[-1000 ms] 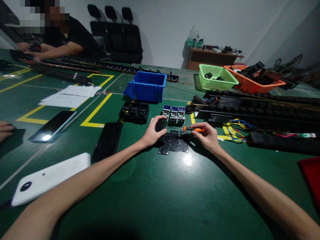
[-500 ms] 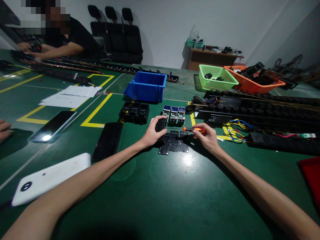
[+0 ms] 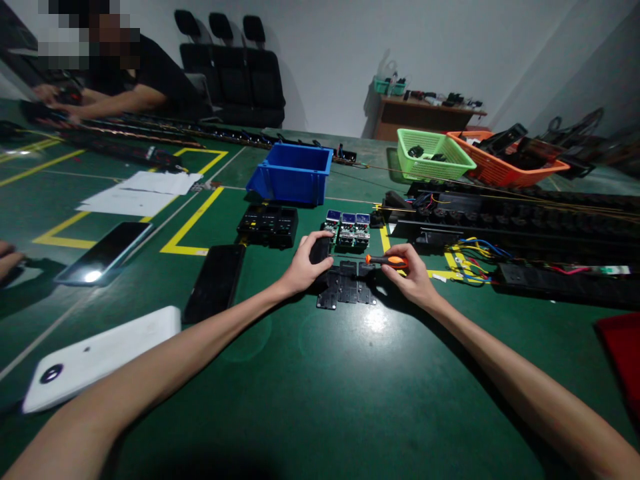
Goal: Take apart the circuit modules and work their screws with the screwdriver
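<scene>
My left hand [image 3: 303, 267] is closed around a small black plastic housing [image 3: 320, 251] at the middle of the green table. My right hand [image 3: 411, 277] pinches an orange-handled screwdriver [image 3: 387, 261] that lies roughly level, its tip pointing left. Between and just under both hands sit three flat black cover plates [image 3: 347, 291] in a row. Right behind them stand three small circuit modules [image 3: 349, 229] with blue displays.
A blue bin [image 3: 293, 173], a group of black housings [image 3: 268, 224], two dark phones [image 3: 215, 281] and a white device [image 3: 95, 356] lie to the left. Green [image 3: 433, 153] and orange [image 3: 503, 170] baskets, long black strips with coloured wires [image 3: 520, 223] lie right. Another person [image 3: 125, 80] works at far left.
My right hand and the screwdriver have shifted slightly left and down towards the plates. The left hand stays on the housing. A hand at the left edge has drawn back.
</scene>
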The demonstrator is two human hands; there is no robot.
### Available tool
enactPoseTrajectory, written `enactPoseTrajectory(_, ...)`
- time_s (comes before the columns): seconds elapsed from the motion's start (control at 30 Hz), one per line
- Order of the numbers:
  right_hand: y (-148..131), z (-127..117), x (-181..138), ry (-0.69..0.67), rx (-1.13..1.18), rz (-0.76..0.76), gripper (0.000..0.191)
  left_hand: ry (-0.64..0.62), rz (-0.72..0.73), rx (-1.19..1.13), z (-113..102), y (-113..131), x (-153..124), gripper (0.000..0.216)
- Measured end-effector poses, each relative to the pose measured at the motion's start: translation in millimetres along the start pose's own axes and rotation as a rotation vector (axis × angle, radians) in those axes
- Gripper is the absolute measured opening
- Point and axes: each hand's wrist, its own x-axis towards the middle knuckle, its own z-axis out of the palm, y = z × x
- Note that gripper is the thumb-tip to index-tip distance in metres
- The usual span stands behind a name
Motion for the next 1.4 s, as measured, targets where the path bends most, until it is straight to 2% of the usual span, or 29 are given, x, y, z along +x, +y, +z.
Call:
enactPoseTrajectory(0.3,-4.8,1.4,0.7,-0.036,0.156,0.190,0.026,-0.021,0.012,0.007,-0.9,1.6,0.3,0.048)
enactPoseTrajectory(0.53,-7.0,1.7,1.5,-0.022,0.194,0.256,0.030,-0.022,0.029,-0.026,-0.2,-0.4,-0.4,0.047)
enactPoseTrajectory(0.73,-3.5,1.0,4.6,0.091,0.245,0.254,0.029,-0.039,0.016,-0.065,-1.4,1.6,-0.3,0.048)
enactPoseTrajectory(0.93,-3.3,1.1,4.9,0.030,0.221,0.257,0.032,-0.050,0.019,-0.126,-1.2,1.9,-0.8,0.057)
enactPoseTrajectory(1.4,-1.1,1.5,3.4,-0.029,0.204,0.230,0.031,-0.098,0.048,-0.149,-2.9,3.8,-1.6,0.054)
